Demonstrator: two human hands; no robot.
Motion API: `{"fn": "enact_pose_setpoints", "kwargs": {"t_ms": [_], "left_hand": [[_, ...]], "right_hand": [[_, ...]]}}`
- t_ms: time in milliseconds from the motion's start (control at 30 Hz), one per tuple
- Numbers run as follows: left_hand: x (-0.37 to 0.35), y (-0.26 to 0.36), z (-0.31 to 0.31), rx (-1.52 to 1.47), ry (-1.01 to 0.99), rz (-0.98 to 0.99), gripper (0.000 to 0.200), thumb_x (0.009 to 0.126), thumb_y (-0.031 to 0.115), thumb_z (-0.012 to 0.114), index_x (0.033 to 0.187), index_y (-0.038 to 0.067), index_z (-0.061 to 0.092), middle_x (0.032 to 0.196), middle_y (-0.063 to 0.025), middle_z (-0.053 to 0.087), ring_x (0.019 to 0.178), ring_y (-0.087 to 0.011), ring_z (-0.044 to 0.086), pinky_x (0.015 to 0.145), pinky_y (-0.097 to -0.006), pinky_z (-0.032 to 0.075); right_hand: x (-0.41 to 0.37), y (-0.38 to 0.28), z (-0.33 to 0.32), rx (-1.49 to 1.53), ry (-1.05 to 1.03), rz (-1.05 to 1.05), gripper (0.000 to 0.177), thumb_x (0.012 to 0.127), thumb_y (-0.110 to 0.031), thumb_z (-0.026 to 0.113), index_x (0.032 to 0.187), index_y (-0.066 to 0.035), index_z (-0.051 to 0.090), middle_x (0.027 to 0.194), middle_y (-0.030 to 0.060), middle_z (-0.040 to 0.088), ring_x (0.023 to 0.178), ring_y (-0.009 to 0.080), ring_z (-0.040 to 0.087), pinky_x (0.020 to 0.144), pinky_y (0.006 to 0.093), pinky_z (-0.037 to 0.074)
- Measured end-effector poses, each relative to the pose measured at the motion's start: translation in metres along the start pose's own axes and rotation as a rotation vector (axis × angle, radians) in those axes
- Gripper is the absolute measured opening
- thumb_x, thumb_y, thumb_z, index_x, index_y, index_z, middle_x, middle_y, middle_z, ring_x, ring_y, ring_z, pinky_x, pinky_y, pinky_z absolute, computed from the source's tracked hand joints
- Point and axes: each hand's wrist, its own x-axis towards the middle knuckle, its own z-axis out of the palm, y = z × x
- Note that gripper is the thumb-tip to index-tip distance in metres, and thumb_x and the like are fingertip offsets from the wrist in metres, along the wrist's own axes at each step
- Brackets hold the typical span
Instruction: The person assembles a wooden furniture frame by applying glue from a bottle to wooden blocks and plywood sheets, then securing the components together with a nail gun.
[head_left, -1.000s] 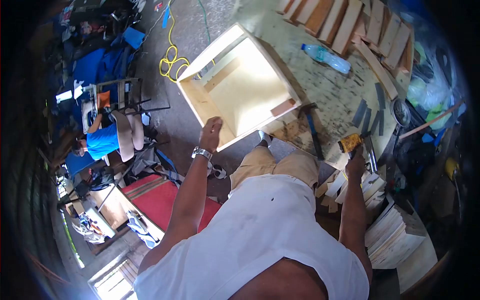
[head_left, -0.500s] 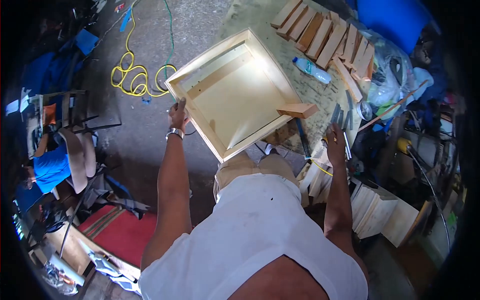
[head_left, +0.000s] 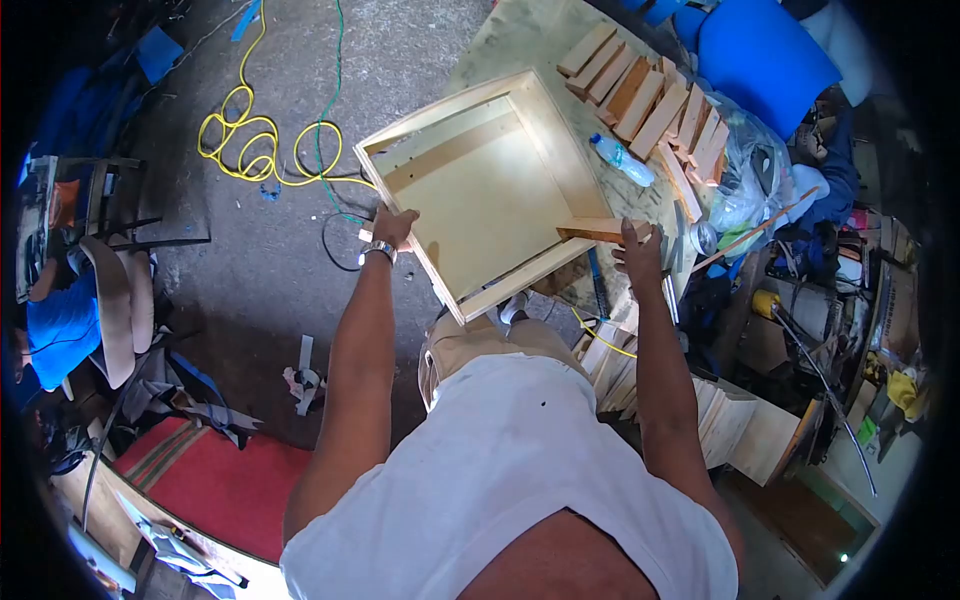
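A shallow square wooden frame box [head_left: 440,277] with a pale flat bottom lies tilted in front of me, its far right part over the worktable. My left hand [head_left: 395,228], with a watch on the wrist, grips the box's left wall. A short wooden block [head_left: 592,229] rests across the right corner of the box and sticks out past its edge. My right hand [head_left: 640,256] is at the block's outer end, fingers curled against it. Below the block, a dark-handled tool [head_left: 599,285] lies on the worktable [head_left: 497,45].
Several wooden blocks [head_left: 655,105] lie at the table's far side, near a plastic bottle [head_left: 622,160] and a clear plastic bag [head_left: 752,165]. A yellow hose [head_left: 270,150] coils on the floor at left. A person in blue [head_left: 62,325] sits far left.
My right hand has moved up from the table's near edge onto the block's outer end. The box has shifted slightly right, and my left hand has slid a little along its side.
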Motion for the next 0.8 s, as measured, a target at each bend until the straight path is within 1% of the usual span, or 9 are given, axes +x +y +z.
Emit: {"fn": "enact_pose_setpoints", "kwargs": {"t_ms": [200,233,433,500,533,600,633,667,800], "left_hand": [[0.017,-0.021,0.005,-0.069,0.078,0.072,0.06,0.079,0.012,0.074,0.127,-0.007,0.044,0.114,-0.0243,0.062,0.098,-0.0354,0.066,0.078,-0.0465,0.06],[-0.004,-0.004,0.007,-0.186,-0.013,0.024,0.08,0.074,0.023,0.078,0.137,-0.004,0.038,0.125,-0.0255,0.058,0.098,-0.0362,0.065,0.079,-0.0499,0.057],[-0.003,-0.034,0.001,0.091,0.157,0.1,0.04,0.069,0.017,0.069,0.1,-0.006,0.065,0.102,-0.0199,0.07,0.085,-0.0287,0.068,0.077,-0.039,0.055],[-0.014,-0.067,0.017,-0.13,0.137,-0.027,0.029,0.075,0.016,0.065,0.098,-0.001,0.064,0.09,-0.0111,0.065,0.075,-0.0232,0.064,0.064,-0.0374,0.052],[-0.025,-0.079,0.026,-0.142,0.11,-0.133,0.019,0.077,0.013,0.064,0.094,0.003,0.062,0.083,-0.0073,0.06,0.069,-0.0205,0.06,0.057,-0.036,0.05],[-0.06,-0.09,0.056,-0.216,0.045,-0.272,0.011,0.081,0.01,0.062,0.092,0.005,0.06,0.079,-0.0044,0.056,0.067,-0.0187,0.059,0.054,-0.0351,0.05],[-0.086,-0.089,0.078,-0.327,0.013,-0.263,0.012,0.083,0.01,0.061,0.094,0.005,0.06,0.081,-0.0054,0.058,0.07,-0.0196,0.06,0.058,-0.0356,0.051],[-0.107,-0.085,0.098,-0.437,-0.02,-0.25,0.013,0.085,0.011,0.061,0.096,0.004,0.06,0.083,-0.0064,0.06,0.073,-0.0206,0.062,0.062,-0.0362,0.053],[-0.123,-0.073,0.155,-0.983,-0.114,-0.422,0.018,0.089,0.012,0.061,0.102,0.0,0.062,0.088,-0.0083,0.065,0.081,-0.0229,0.066,0.072,-0.0368,0.059]], "right_hand": [[0.015,0.002,0.002,0.009,0.027,0.086,0.052,0.087,-0.033,0.068,0.124,-0.006,0.042,0.104,0.0148,0.059,0.081,0.0235,0.067,0.059,0.0354,0.058],[0.018,0.005,0.002,0.038,0.054,0.062,0.051,0.086,-0.031,0.068,0.123,-0.006,0.043,0.106,0.015,0.059,0.082,0.0239,0.067,0.059,0.0361,0.058],[0.086,0.031,0.008,-0.141,0.211,-0.196,0.046,0.076,-0.017,0.07,0.113,-0.001,0.048,0.103,0.0151,0.057,0.082,0.0293,0.065,0.068,0.0441,0.058],[0.108,-0.028,-0.014,-1.107,0.029,-0.881,0.026,0.084,-0.023,0.06,0.092,0.001,0.062,0.093,0.0215,0.061,0.092,0.0399,0.06,0.083,0.0452,0.05],[0.111,-0.057,-0.014,-1.187,0.15,-1.058,0.023,0.085,-0.02,0.057,0.078,0.001,0.063,0.089,0.02,0.059,0.094,0.0393,0.058,0.079,0.0484,0.051],[0.09,-0.141,-0.024,-1.24,0.132,-1.151,0.027,0.083,-0.021,0.059,0.093,0.003,0.064,0.103,0.0253,0.059,0.099,0.0399,0.059,0.084,0.0483,0.051],[0.058,-0.182,-0.017,-0.535,0.164,-0.686,0.043,0.082,-0.026,0.06,0.115,0.002,0.058,0.111,0.0307,0.059,0.101,0.0428,0.061,0.088,0.0492,0.051],[0.04,-0.215,-0.024,-0.623,0.036,-0.723,0.058,0.082,-0.031,0.06,0.128,0.001,0.047,0.111,0.0318,0.062,0.102,0.0444,0.063,0.09,0.0502,0.049],[-0.007,-0.255,-0.026,-0.543,-0.009,-0.806,0.054,0.082,-0.023,0.062,0.13,-0.005,0.045,0.113,0.0271,0.062,0.1,0.0393,0.065,0.086,0.0456,0.051]]}}
